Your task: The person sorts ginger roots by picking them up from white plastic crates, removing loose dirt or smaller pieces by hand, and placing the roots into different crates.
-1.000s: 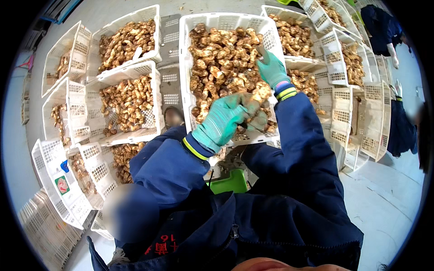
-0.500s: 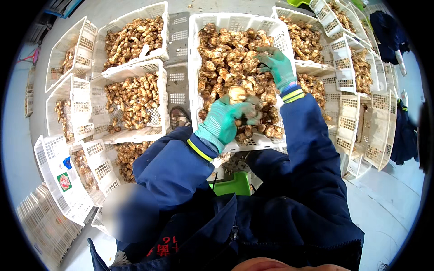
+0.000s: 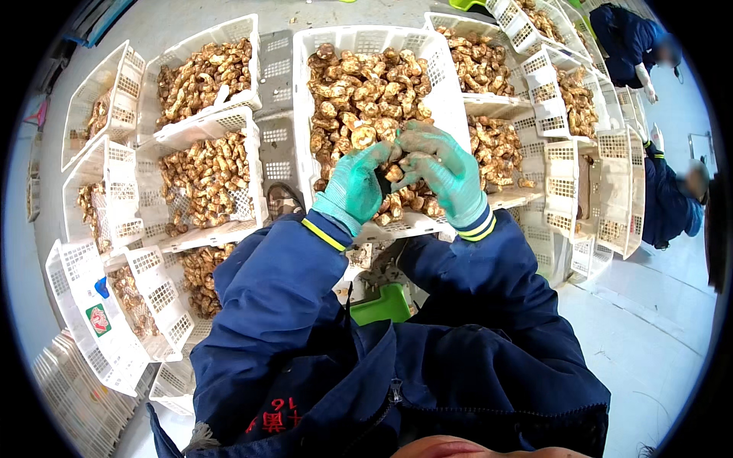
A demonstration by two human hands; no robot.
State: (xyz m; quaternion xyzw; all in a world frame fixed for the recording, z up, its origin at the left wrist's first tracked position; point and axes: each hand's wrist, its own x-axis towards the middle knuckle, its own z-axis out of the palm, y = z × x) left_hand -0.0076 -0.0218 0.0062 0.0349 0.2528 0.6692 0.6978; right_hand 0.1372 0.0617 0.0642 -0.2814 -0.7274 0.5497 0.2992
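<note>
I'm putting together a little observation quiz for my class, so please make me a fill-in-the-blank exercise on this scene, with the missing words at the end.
1. The left hand and the right hand are both covered by ____.
2. The brown mushrooms below the hands lie in a crate that is ____ in colour.
3. The bright stripe on the left sleeve's cuff is ____.
4. One co-worker can be seen toward the picture's upper ____ corner.

Missing words: gloves; white; yellow; right.
</note>
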